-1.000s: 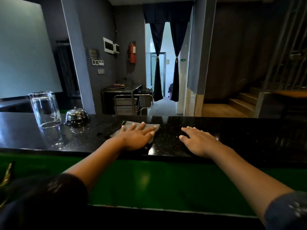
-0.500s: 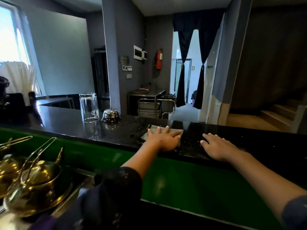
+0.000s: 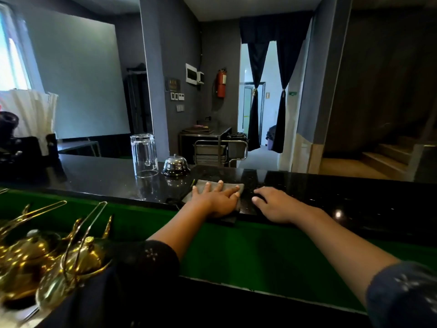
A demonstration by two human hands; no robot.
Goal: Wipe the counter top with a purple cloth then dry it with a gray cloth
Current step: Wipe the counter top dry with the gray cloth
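Note:
A gray cloth [image 3: 203, 187] lies flat on the black speckled counter top [image 3: 331, 192], near its front edge. My left hand [image 3: 216, 198] presses down on the cloth with fingers spread, covering most of it. My right hand [image 3: 275, 204] rests palm down on the bare counter just right of the cloth, holding nothing. No purple cloth is in view.
An upturned clear glass [image 3: 143, 155] and a chrome service bell [image 3: 175, 165] stand on the counter left of the cloth. Brass teapots [image 3: 35, 263] sit below at the lower left, under a green panel [image 3: 248, 252]. Dark items [image 3: 9, 136] stand at the far left.
The view has swung left and tilted, bringing the teapots into sight. My left hand has stayed flat on the gray cloth near the counter's front edge; my right hand lies closer to it.

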